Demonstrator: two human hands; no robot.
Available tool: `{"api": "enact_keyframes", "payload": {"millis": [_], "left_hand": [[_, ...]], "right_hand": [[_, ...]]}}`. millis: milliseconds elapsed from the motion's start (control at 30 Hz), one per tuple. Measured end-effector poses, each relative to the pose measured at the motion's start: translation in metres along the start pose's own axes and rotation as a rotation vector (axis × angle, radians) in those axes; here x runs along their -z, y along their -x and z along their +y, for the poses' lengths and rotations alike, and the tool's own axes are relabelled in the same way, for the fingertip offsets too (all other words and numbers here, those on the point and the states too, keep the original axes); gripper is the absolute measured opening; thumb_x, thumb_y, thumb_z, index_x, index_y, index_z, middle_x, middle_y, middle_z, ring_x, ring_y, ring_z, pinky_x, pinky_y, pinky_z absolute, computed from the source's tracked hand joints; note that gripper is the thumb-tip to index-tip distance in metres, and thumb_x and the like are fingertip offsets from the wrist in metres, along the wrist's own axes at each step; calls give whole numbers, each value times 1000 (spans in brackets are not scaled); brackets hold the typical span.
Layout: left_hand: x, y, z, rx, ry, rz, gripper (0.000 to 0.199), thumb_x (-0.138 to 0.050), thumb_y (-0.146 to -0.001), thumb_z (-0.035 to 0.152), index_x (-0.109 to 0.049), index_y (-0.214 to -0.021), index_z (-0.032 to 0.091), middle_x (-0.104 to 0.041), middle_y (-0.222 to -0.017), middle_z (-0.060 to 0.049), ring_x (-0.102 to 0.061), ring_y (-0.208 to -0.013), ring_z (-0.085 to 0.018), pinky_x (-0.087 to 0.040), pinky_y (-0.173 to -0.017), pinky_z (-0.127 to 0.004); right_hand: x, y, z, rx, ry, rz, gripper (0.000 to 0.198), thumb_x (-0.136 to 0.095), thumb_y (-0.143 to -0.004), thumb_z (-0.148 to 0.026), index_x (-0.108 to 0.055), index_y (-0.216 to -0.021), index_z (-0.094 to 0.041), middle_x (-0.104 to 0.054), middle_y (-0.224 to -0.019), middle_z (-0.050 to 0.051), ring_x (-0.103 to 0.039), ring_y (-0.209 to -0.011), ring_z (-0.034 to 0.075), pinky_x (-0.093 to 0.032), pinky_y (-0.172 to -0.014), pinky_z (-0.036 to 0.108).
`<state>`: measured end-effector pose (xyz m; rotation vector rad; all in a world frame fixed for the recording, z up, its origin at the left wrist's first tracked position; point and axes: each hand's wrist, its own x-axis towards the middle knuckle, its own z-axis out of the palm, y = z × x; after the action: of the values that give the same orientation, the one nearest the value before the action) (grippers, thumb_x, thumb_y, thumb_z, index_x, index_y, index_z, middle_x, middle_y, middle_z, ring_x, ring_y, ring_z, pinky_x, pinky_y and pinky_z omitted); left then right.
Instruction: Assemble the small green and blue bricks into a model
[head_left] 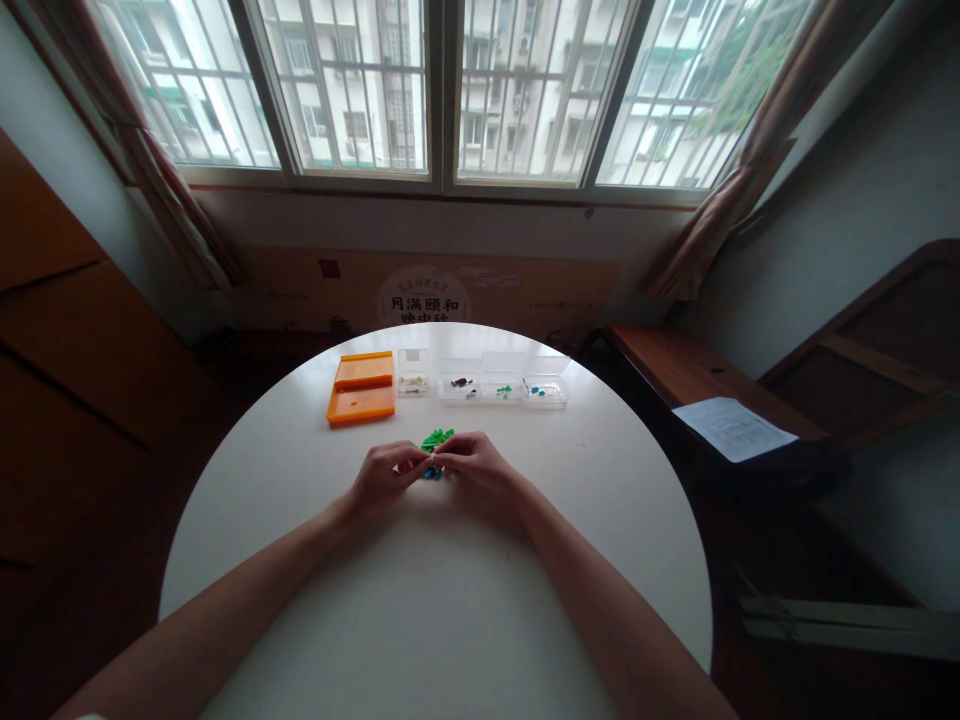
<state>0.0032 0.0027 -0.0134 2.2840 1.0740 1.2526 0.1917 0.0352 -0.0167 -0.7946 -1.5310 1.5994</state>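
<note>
Over the middle of the white round table, my left hand (386, 472) and my right hand (478, 458) meet fingertip to fingertip. Between them is a cluster of small coloured pieces (437, 438), bright green at the top and blue below, with some red by the left fingers. It looks like a small building-brick model, though the fingers cover much of it. The left fingers are closed round its left side. My right thumb and forefinger are pinched together at its front; whatever tiny thing they hold is too small to name.
Behind my hands lie an open orange case (362, 405) and a clear lidded box (413, 385) with pale bits. Clear trays (491, 398) beside them hold dark, green and blue pieces. At the right, papers (735, 428) rest on a wooden bench (675, 365). The round table (300, 480) has a curved edge.
</note>
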Motion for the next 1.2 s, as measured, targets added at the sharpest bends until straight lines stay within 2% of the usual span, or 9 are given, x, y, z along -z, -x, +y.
{"api": "enact_keyframes", "payload": {"millis": [300, 1000, 1200], "left_hand": [[-1, 1, -1, 5, -7, -2, 16, -60, -82, 26, -69, -77, 14, -61, -60, -2, -50, -50, -8, -41, -51, -17], [0, 1, 0, 25, -10, -8, 16, -59, -82, 26, -69, -77, 14, -60, -61, -2, -50, -51, -8, -41, -51, -17], [0, 1, -1, 19, -10, -9, 21, -57, -83, 30, -69, -78, 14, -62, -61, -2, -51, -51, -8, -42, -51, -17]], "right_hand": [[0, 0, 0, -7, 0, -1, 37, -77, -58, -43, -71, -76, -11, -62, -59, 2, -51, -51, 10, -38, -49, 23], [0, 2, -4, 11, 38, -24, 29, -74, -65, -37, -73, -78, -11, -64, -61, 3, -49, -50, 8, -37, -48, 21], [1, 1, -2, 13, 48, -33, 29, -73, -66, -37, -73, -79, -11, -63, -59, 3, -48, -49, 8, -35, -47, 20]]}}
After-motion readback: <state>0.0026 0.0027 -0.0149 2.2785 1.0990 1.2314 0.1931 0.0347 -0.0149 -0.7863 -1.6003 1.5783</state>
